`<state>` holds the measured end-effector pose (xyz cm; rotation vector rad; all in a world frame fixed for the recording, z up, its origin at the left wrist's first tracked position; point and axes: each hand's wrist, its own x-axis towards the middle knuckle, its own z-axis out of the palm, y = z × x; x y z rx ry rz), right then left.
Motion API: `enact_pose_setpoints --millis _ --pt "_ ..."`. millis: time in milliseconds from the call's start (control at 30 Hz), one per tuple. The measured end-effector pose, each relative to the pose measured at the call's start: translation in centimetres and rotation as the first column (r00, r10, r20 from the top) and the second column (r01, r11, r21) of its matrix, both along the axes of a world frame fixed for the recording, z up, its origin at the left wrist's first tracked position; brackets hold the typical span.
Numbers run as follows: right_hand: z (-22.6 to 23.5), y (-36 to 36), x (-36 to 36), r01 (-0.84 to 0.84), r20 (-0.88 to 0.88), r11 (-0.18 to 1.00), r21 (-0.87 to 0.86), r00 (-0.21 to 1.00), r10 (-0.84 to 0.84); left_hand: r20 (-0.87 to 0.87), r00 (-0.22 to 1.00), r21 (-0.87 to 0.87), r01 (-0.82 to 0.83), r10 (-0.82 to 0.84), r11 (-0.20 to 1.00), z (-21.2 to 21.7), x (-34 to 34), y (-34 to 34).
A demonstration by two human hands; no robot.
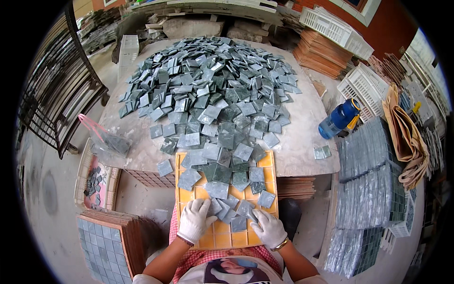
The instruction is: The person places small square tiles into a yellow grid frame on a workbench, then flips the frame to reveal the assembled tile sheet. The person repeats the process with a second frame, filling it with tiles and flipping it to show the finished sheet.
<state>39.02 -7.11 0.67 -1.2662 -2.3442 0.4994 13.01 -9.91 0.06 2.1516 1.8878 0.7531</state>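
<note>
A yellow gridded tray (215, 242) rests before me at the table's near edge, its far part covered by loose square grey-green stone tiles (217, 190). My left hand (194, 220), in a white glove, has its thumb and fingers closed at the edge of a grey tile (214, 207) over the tray. Opposite it, my gloved right hand (270, 229) pinches another grey tile (245, 208), which is tilted. Between the hands several tiles overlap, and one tile (238, 224) lies flat in the grid. Just beyond my right hand is a single tile (266, 199).
A large heap of tiles (208, 78) covers the table (302, 154). At the right stand a blue bottle (338, 118) and stacks of tile sheets (362, 199). Tiled boards (104, 246) and a crate (111, 191) stand left. A clear bag (111, 142) sits on the table's left edge.
</note>
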Motion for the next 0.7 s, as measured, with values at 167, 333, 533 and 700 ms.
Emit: enact_pose_setpoints --millis 167,333,533,700 --pt "0.8 1.4 3.4 0.125 -0.196 0.919 -0.373 0.958 -0.210 0.482 0.872 -0.216 0.022 0.087 0.976 1.3 -4.8 -0.2" --pt "0.2 1.6 4.3 0.111 -0.056 0.977 -0.183 0.991 -0.123 0.282 0.949 -0.340 -0.042 0.144 0.939 2.7 -4.9 -0.7" --pt "1.6 1.0 4.2 0.033 0.134 0.968 -0.247 0.991 0.001 -0.030 0.999 -0.181 -0.047 0.042 0.982 0.5 -4.8 -2.4" --pt "1.3 1.4 4.4 0.042 0.162 0.966 -0.254 0.987 -0.001 -0.039 0.998 -0.141 -0.046 0.041 0.989 -0.2 -4.8 -2.0"
